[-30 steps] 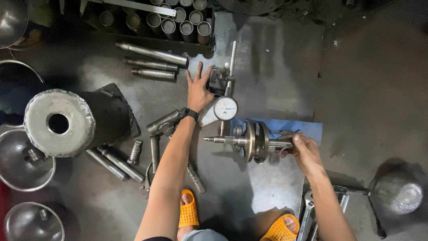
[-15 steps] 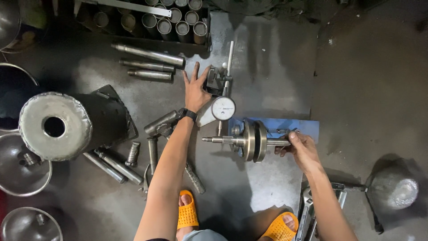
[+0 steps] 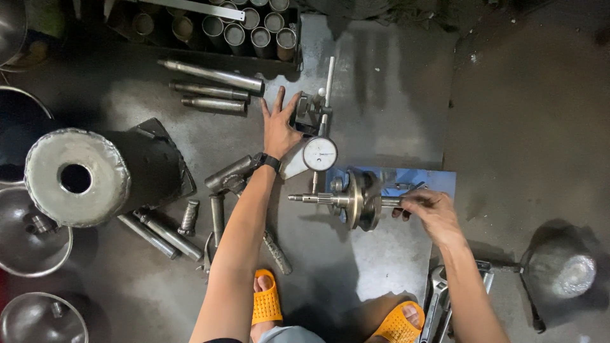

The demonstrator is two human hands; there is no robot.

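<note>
You are checking the crankshaft [image 3: 359,200] on its blue stand, right hand [image 3: 432,213] pinching its right end, left hand [image 3: 279,130] flat and open, bracing the dial gauge [image 3: 319,154] base; next, I judge, calls for slow, even turning

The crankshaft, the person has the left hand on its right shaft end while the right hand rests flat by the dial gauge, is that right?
Hands are swapped. In the head view the right hand holds the crankshaft by its shaft end; the left hand rests flat beside the dial gauge.
</note>
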